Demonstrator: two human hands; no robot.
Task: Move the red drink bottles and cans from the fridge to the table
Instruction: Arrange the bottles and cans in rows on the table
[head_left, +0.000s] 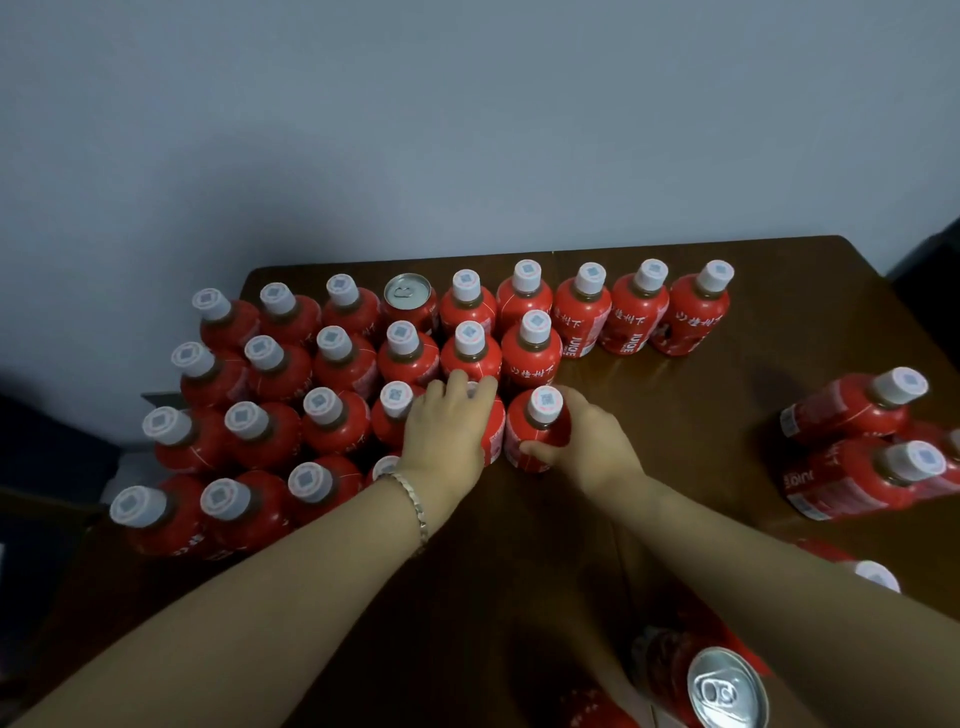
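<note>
Several red juice bottles with white caps stand in rows on the brown table (675, 415), with one red can (408, 299) in the back row. My left hand (447, 431) wraps over the top of a bottle (494, 431) at the block's right edge, hiding its cap. My right hand (582, 447) grips the neighbouring bottle (537, 431) from the right side; it stands upright, touching the left one. A silver bracelet circles my left wrist.
Two bottles (852, 410) lie on their sides at the table's right edge, with another cap (878, 574) below them. A red can (727, 688) stands near the bottom right. A grey wall (467, 130) runs behind the table. The leftmost bottles stand at the table's left edge.
</note>
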